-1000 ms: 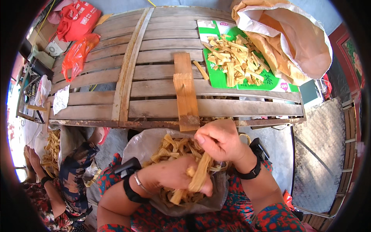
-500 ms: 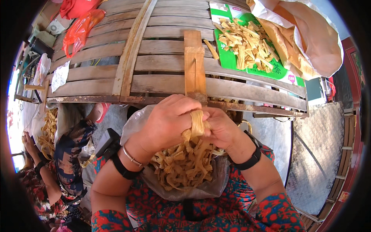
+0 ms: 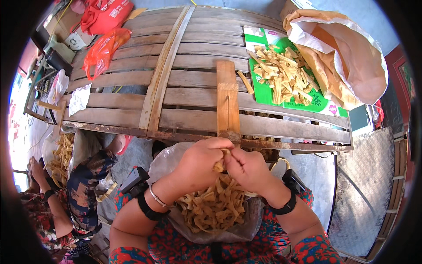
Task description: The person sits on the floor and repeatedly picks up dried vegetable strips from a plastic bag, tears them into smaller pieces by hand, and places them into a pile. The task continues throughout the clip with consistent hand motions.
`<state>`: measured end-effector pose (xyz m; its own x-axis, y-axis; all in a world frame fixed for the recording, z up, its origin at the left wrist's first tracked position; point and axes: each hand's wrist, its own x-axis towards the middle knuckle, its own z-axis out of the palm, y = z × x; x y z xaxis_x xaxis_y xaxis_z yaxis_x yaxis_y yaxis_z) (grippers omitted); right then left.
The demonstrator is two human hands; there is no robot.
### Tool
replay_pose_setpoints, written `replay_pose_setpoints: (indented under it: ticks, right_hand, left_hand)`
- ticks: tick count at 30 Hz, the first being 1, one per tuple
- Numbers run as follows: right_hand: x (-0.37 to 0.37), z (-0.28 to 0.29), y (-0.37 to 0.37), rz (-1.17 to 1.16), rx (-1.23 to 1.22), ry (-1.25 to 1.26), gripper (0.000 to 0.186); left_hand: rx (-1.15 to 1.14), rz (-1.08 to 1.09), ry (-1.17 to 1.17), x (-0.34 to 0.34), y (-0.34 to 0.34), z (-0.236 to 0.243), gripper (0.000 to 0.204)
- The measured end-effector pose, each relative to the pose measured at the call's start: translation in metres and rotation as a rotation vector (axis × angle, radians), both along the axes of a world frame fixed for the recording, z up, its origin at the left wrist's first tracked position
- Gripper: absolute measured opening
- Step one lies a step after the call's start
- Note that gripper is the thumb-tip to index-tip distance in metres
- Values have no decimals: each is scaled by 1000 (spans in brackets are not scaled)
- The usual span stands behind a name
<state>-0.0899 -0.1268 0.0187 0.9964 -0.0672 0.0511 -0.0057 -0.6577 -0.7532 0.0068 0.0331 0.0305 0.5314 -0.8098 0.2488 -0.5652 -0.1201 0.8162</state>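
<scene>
My left hand (image 3: 204, 159) and my right hand (image 3: 249, 170) meet just in front of the table's near edge. Both are closed on one pale tan, flat, dried-looking strip (image 3: 218, 166). Only its folded ends show between the fingers, so its full shape is hidden. Below them, a cloudy plastic bag (image 3: 251, 225) rests on my lap, filled with many folded or knotted tan pieces (image 3: 213, 207). Right beyond my fingers, a narrow wooden block (image 3: 227, 103) with a thin upright piece on it lies across the table edge.
The slatted table (image 3: 193, 119) has a rusty front edge. Loose strips (image 3: 285, 77) lie on a green printed sheet (image 3: 260, 70) beside a large open paper sack (image 3: 334, 66). A red plastic bag (image 3: 105, 50) sits back left. At left, another person's arm (image 3: 57, 211) is near a bag of strips (image 3: 63, 154).
The view has shifted, so the table sits lower in the picture. The strip's broad loop, visible earlier between my hands, is now mostly covered by my fingers, which have drawn closer together.
</scene>
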Motion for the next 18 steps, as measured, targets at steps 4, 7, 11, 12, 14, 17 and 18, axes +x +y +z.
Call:
replay_pose_setpoints:
  ticks: [4, 7, 11, 12, 14, 17, 18]
  right_hand:
    - [-2, 10, -9, 16, 722, 374, 46]
    - [-4, 15, -12, 159, 877, 404, 47]
    - [-6, 13, -13, 140, 1093, 444, 45]
    - [-5, 12, -13, 108, 1120, 424, 44]
    - [-3, 9, -14, 52, 1180, 392, 41]
    - [0, 9, -13, -34, 1053, 397, 40]
    - [1, 9, -11, -14, 966, 393, 40]
  left_hand:
    - [-313, -7, 435, 2, 4, 9, 4]
    - [-455, 88, 636, 5, 10, 18, 10]
    - [-462, 184, 654, 11, 15, 22, 17]
    - [-372, 222, 610, 14, 16, 21, 18]
    - [-263, 214, 650, 19, 18, 19, 21]
    - [-175, 77, 938, 21, 18, 16, 26]
    - [-139, 31, 1048, 20, 17, 15, 27]
